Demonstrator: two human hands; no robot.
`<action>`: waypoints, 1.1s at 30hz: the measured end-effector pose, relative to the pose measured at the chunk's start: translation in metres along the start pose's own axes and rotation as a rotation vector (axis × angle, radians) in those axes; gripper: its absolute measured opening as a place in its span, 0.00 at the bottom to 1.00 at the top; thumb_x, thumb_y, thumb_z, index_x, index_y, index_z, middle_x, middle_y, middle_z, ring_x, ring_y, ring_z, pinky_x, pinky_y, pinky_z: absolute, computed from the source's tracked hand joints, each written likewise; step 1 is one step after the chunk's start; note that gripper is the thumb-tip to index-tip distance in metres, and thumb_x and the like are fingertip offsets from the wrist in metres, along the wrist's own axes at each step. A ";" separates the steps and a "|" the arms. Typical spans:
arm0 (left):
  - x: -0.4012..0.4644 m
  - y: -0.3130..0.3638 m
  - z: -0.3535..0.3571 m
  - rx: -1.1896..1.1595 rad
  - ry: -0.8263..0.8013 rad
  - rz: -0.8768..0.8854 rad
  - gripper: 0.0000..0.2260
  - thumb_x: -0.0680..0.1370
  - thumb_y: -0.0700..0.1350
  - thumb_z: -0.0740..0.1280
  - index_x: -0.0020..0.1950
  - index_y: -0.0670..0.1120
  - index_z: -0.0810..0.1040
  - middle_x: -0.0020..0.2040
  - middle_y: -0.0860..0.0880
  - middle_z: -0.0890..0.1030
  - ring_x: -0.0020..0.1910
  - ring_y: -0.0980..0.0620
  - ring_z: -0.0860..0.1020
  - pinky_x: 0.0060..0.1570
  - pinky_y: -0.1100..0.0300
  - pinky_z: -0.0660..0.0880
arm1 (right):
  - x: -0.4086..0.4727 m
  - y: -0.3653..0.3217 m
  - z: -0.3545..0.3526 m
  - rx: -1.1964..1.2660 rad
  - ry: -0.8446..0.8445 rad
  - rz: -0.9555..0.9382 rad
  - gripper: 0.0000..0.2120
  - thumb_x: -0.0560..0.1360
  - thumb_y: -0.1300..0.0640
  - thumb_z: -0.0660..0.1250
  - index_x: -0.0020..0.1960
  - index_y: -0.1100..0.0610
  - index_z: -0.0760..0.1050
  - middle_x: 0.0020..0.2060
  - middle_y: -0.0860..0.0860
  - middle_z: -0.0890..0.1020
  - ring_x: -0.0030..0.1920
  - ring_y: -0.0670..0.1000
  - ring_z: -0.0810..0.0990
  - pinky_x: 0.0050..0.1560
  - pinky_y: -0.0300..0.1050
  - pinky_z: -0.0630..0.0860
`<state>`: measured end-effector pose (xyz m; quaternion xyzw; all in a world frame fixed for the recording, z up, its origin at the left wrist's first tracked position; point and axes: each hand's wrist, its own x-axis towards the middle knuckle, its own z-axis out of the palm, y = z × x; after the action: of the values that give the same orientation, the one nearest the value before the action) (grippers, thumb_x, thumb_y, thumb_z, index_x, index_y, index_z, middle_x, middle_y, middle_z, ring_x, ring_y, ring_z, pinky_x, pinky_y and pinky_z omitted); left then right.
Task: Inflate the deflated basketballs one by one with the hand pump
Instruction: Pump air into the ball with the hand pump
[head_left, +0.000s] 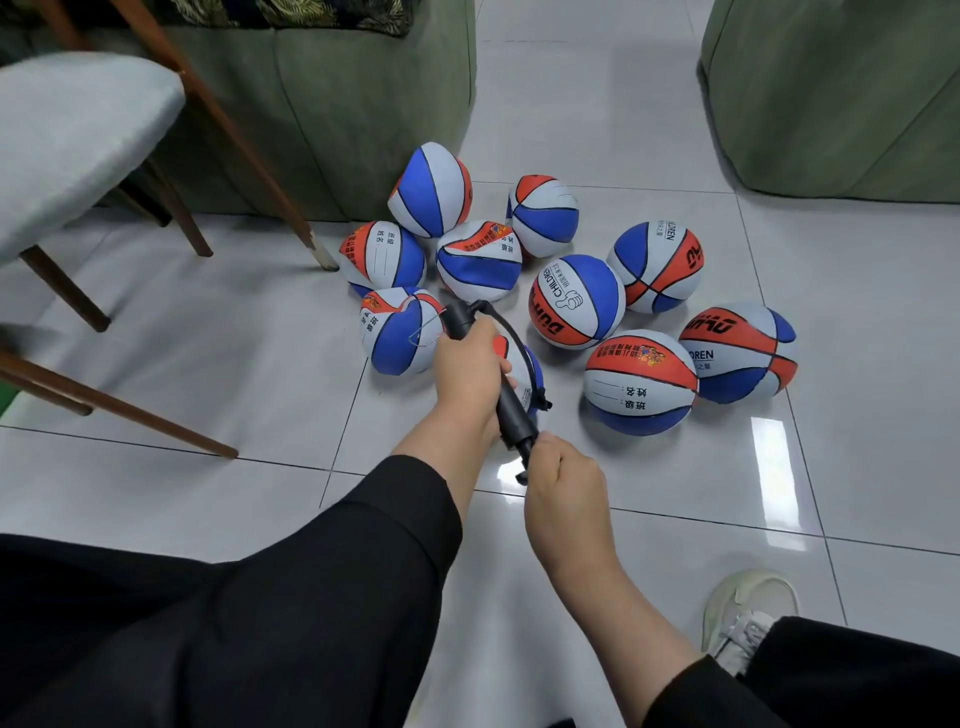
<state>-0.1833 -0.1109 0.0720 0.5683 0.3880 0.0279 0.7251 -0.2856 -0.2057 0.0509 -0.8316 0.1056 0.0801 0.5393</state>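
Ten basketballs (576, 301) counted on floor (208, 364), one mostly hidden. One pump (511, 410): barrel gripped by left hand (470, 371), handle by right hand (558, 475).

One head camera looks forward and down from above, close over the tiled floor (208, 364), no second view

My black hand pump (511, 402) angles above the floor, hose looping to a ball beneath it, amid red, white and blue basketballs (576, 301), several dented and slack, clustered on glossy tiles.
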 end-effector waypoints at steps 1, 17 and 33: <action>0.002 0.002 -0.001 0.015 -0.004 0.000 0.07 0.79 0.44 0.66 0.54 0.43 0.74 0.29 0.48 0.74 0.24 0.51 0.72 0.29 0.61 0.74 | -0.002 0.001 0.001 0.008 -0.004 0.000 0.14 0.74 0.48 0.49 0.33 0.52 0.66 0.29 0.46 0.77 0.38 0.53 0.77 0.38 0.52 0.71; 0.008 0.011 -0.006 0.012 0.036 0.026 0.05 0.81 0.45 0.65 0.53 0.44 0.74 0.32 0.47 0.74 0.26 0.52 0.71 0.25 0.64 0.72 | -0.008 0.003 0.002 -0.013 0.006 -0.006 0.13 0.73 0.52 0.48 0.36 0.58 0.64 0.27 0.50 0.68 0.37 0.62 0.71 0.38 0.60 0.70; 0.021 0.022 -0.019 -0.001 0.071 0.039 0.10 0.79 0.46 0.66 0.59 0.44 0.76 0.29 0.48 0.73 0.23 0.54 0.71 0.24 0.63 0.72 | -0.026 0.023 -0.001 0.007 -0.124 0.059 0.18 0.82 0.56 0.51 0.49 0.54 0.80 0.35 0.50 0.79 0.40 0.44 0.80 0.43 0.51 0.75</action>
<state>-0.1711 -0.0777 0.0786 0.5742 0.4023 0.0626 0.7103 -0.3164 -0.2138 0.0375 -0.8195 0.0967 0.1471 0.5453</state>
